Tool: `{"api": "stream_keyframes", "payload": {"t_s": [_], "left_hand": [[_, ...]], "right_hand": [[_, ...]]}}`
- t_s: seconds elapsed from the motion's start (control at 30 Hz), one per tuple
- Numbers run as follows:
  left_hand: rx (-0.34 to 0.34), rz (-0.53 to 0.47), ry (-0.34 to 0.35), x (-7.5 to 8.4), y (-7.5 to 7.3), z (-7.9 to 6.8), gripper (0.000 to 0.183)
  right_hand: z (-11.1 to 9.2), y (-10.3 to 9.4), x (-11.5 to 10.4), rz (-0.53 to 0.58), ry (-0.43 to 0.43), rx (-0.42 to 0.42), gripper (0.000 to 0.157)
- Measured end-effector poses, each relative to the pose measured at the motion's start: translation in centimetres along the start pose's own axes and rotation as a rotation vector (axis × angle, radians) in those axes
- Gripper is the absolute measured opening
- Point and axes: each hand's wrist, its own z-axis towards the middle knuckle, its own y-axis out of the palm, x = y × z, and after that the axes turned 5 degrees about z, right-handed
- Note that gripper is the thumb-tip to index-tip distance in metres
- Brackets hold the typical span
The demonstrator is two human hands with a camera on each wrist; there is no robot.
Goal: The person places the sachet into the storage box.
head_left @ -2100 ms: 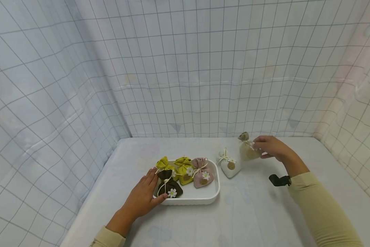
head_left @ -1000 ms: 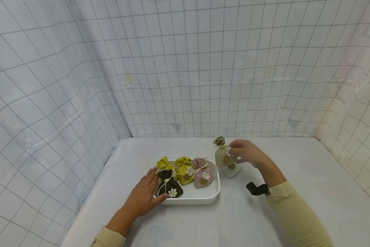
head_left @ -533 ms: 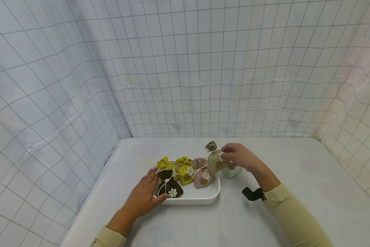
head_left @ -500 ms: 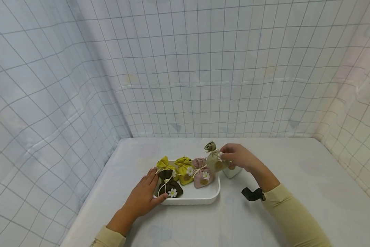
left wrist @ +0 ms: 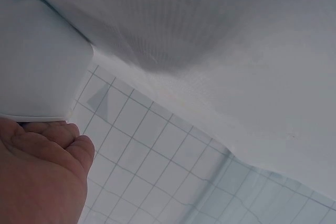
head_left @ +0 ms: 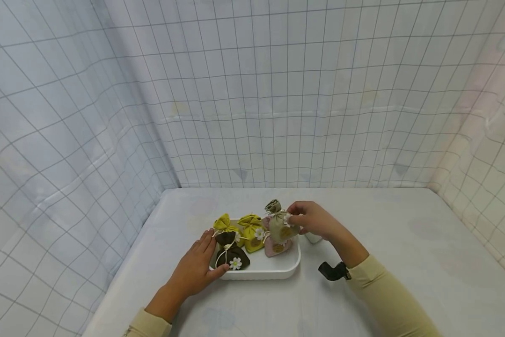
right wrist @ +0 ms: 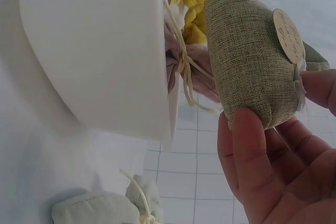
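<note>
Over the right end of a white tray (head_left: 273,270), my right hand (head_left: 317,223) pinches a beige-green drawstring pouch (head_left: 281,231) at its flower and side. The right wrist view shows thumb and fingers around this pouch (right wrist: 247,56), whose round tag faces outward. Beneath it, partly hidden, lies a pink pouch (head_left: 277,249) in the tray. My left hand (head_left: 195,269) rests with extended fingers along the tray's left side, thumb at the front rim by a dark brown pouch (head_left: 235,256). Two yellow pouches (head_left: 253,236) lie behind.
A whitish pouch (head_left: 313,238) lies on the table just right of the tray, mostly hidden by my right hand. A black wrist mount (head_left: 332,271) juts from the right wrist. Checked cloth walls (head_left: 252,117) enclose the white-covered table (head_left: 404,243) at back and sides.
My right hand has carried the beige-green pouch leftward and toward me, from the table's right side, past the whitish pouch, to over the pink one. The left hand stays put.
</note>
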Motion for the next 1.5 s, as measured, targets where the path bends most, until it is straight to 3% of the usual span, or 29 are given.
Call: {"api": "stream_keyframes", "payload": {"t_s": [0.7,1.27,1.5], "left_hand": [[0.001,-0.014,0.004,0.0,0.0,0.1,0.089],[-0.001,-0.021,-0.007,0.0,0.2,0.0,0.091],[0.003,-0.024,-0.005,-0.1,0.1,0.0,0.091]], "right_hand": [[0.3,5.1,0.1,0.005,-0.086,-0.148,0.016],[1.2,8.3,1.0,-0.151,-0.219,-0.178,0.012],[1.3,8.6,0.8,-0.249,-0.225,-0.200,0.010]]}}
